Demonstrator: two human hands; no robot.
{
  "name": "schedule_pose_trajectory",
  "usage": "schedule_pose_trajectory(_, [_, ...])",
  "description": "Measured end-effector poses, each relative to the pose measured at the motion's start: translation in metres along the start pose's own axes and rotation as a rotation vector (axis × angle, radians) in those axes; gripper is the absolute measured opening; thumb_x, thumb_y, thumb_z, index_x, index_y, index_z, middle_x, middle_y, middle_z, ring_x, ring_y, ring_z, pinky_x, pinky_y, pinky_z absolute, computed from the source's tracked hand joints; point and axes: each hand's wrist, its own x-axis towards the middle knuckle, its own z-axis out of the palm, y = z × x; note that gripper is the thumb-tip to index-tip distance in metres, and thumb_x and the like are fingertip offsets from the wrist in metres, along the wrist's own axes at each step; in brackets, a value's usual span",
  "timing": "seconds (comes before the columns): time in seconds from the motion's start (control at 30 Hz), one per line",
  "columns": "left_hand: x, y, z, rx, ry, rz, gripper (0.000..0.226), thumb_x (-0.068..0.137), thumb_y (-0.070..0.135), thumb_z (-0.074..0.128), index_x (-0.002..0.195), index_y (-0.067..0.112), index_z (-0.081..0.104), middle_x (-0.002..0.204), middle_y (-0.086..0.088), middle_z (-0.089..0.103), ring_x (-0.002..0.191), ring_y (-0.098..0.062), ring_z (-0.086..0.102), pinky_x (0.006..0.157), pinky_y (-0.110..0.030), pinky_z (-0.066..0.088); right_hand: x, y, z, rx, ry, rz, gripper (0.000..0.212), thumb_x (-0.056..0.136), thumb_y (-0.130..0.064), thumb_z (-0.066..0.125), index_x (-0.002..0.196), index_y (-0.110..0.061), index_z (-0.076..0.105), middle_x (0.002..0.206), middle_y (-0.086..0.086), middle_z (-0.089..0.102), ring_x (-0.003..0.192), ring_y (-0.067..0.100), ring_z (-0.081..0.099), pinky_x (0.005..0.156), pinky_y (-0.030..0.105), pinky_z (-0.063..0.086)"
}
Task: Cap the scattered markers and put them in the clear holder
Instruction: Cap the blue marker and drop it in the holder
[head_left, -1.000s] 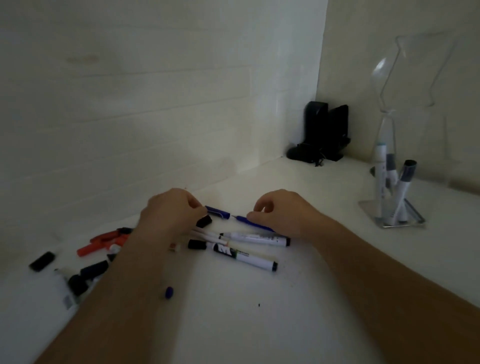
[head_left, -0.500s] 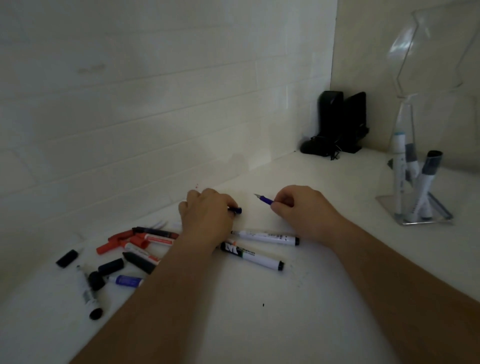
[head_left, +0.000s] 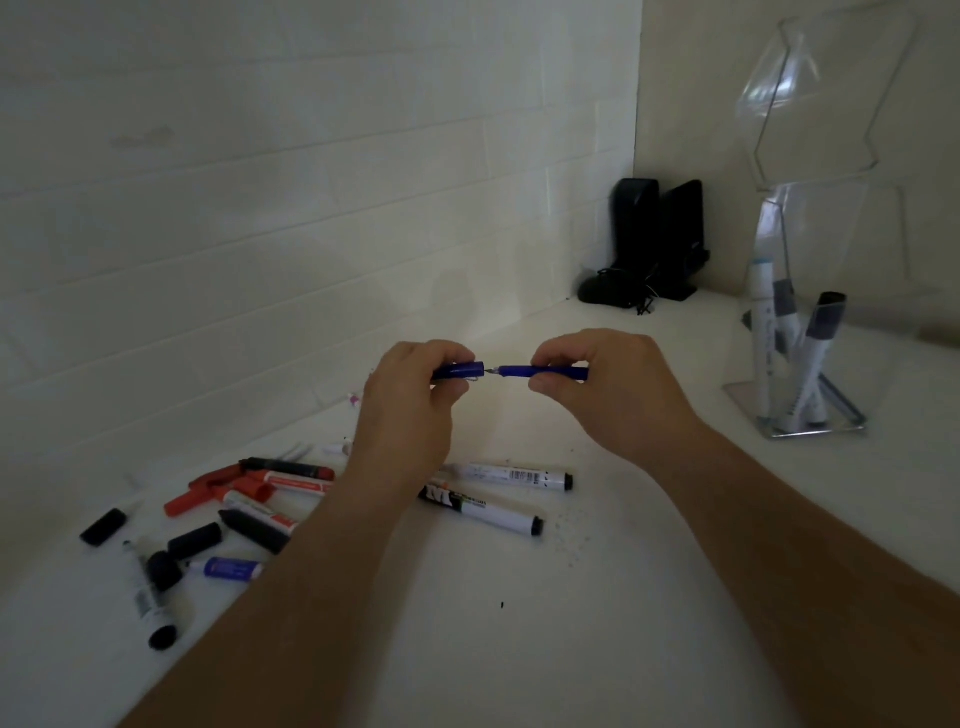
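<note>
The left hand (head_left: 410, 400) pinches a blue cap (head_left: 460, 370); the right hand (head_left: 597, 384) pinches a blue pen (head_left: 540, 372), its tip just at the cap's mouth, between the two sets of fingers. Below the hands lie markers (head_left: 498, 493). Right of the right fingers stands the holder (head_left: 810, 332).

- white counter (head_left: 467, 649), runs into tiled corner
- loose red/black/blue markers (head_left: 270, 493) and caps piled left
- two white markers (head_left: 511, 475) lying centre
- clear holder (head_left: 800, 415) standing right
- black device (head_left: 654, 244) in back corner
</note>
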Motion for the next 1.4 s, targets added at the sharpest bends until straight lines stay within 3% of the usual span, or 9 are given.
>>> schedule_pose_trajectory(0.2, [-0.003, 0.003, 0.001, -0.04, -0.031, 0.042, 0.026, 0.094, 0.011, 0.068, 0.112, 0.03, 0.073, 0.112, 0.009, 0.062, 0.099, -0.004, 0.055, 0.083, -0.006, 0.036, -0.002, 0.0, 0.001, -0.006, -0.014, -0.017, 0.012, 0.088, -0.036, 0.077, 0.101, -0.035, 0.076, 0.095, -0.014, 0.071, 0.09, 0.006, 0.064, 0.085, 0.023, 0.052])
schedule_pose_trajectory(0.37, [-0.007, 0.01, 0.002, -0.044, -0.113, 0.137, 0.022, 0.098, 0.023, 0.063, 0.116, 0.033, 0.071, 0.102, 0.016, 0.06, 0.093, 0.003, 0.054, 0.08, -0.002, 0.035, -0.002, -0.007, 0.003, -0.13, -0.051, -0.136, 0.019, 0.088, -0.034, 0.077, 0.107, -0.036, 0.073, 0.095, -0.016, 0.064, 0.083, 0.0, 0.057, 0.073, 0.01, 0.038])
schedule_pose_trajectory(0.5, [-0.009, 0.014, 0.004, -0.257, -0.104, -0.007, 0.016, 0.104, 0.039, 0.048, 0.103, 0.029, 0.061, 0.08, 0.011, 0.06, 0.063, -0.001, 0.05, 0.063, -0.019, 0.041, -0.002, -0.011, -0.001, -0.122, -0.031, -0.153, 0.017, 0.087, -0.03, 0.078, 0.102, -0.035, 0.072, 0.091, -0.015, 0.062, 0.081, 0.002, 0.058, 0.073, 0.01, 0.039])
schedule_pose_trajectory(0.6, [-0.009, 0.012, 0.009, -0.472, -0.098, -0.156, 0.029, 0.105, 0.043, 0.043, 0.084, 0.024, 0.05, 0.07, 0.005, 0.052, 0.06, -0.011, 0.044, 0.062, -0.039, 0.043, -0.004, -0.013, -0.001, -0.105, 0.009, -0.177, 0.015, 0.085, -0.028, 0.08, 0.099, -0.028, 0.075, 0.089, -0.013, 0.065, 0.082, 0.003, 0.058, 0.074, 0.008, 0.039])
schedule_pose_trajectory(0.83, [-0.007, 0.015, 0.013, -0.577, -0.065, -0.188, 0.034, 0.103, 0.042, 0.042, 0.07, 0.033, 0.04, 0.067, 0.005, 0.044, 0.061, -0.015, 0.036, 0.062, -0.042, 0.037, -0.003, -0.018, 0.005, -0.091, 0.013, -0.153, 0.015, 0.087, -0.027, 0.079, 0.101, -0.023, 0.078, 0.09, -0.007, 0.065, 0.082, 0.008, 0.059, 0.077, 0.013, 0.041])
schedule_pose_trajectory(1.0, [-0.011, 0.016, 0.013, -0.47, -0.138, -0.12, 0.028, 0.105, 0.039, 0.041, 0.081, 0.024, 0.041, 0.072, 0.002, 0.046, 0.062, -0.012, 0.039, 0.061, -0.04, 0.041, -0.001, -0.014, 0.0, -0.145, -0.086, -0.114, 0.011, 0.09, -0.029, 0.076, 0.1, -0.033, 0.073, 0.088, -0.016, 0.06, 0.08, 0.002, 0.056, 0.071, 0.014, 0.037])
schedule_pose_trajectory(1.17, [-0.016, 0.025, 0.016, -0.367, -0.14, 0.072, 0.009, 0.105, 0.031, 0.047, 0.101, 0.025, 0.043, 0.08, 0.009, 0.057, 0.065, -0.001, 0.053, 0.06, -0.02, 0.042, -0.006, -0.027, -0.003, -0.223, -0.185, -0.263, 0.007, 0.091, -0.041, 0.069, 0.093, -0.035, 0.066, 0.077, -0.012, 0.058, 0.074, 0.005, 0.054, 0.068, 0.024, 0.039])
schedule_pose_trajectory(1.3, [-0.016, 0.031, 0.012, -0.576, -0.043, 0.089, 0.023, 0.104, 0.032, 0.048, 0.125, 0.037, 0.039, 0.09, 0.001, 0.067, 0.075, -0.015, 0.064, 0.067, -0.036, 0.054, -0.009, -0.041, -0.03, -0.24, -0.02, -0.271, 0.015, 0.096, -0.037, 0.064, 0.109, -0.031, 0.07, 0.083, -0.015, 0.057, 0.077, 0.002, 0.053, 0.07, 0.022, 0.039])
schedule_pose_trajectory(1.4, [-0.021, 0.036, 0.009, -0.518, -0.082, 0.158, 0.028, 0.104, 0.037, 0.047, 0.13, 0.039, 0.04, 0.096, 0.006, 0.067, 0.077, -0.011, 0.064, 0.069, -0.026, 0.054, -0.011, -0.056, -0.08, -0.13, 0.258, -0.215, 0.021, 0.096, -0.025, 0.068, 0.116, -0.026, 0.07, 0.085, -0.022, 0.056, 0.081, -0.01, 0.055, 0.072, 0.007, 0.042])
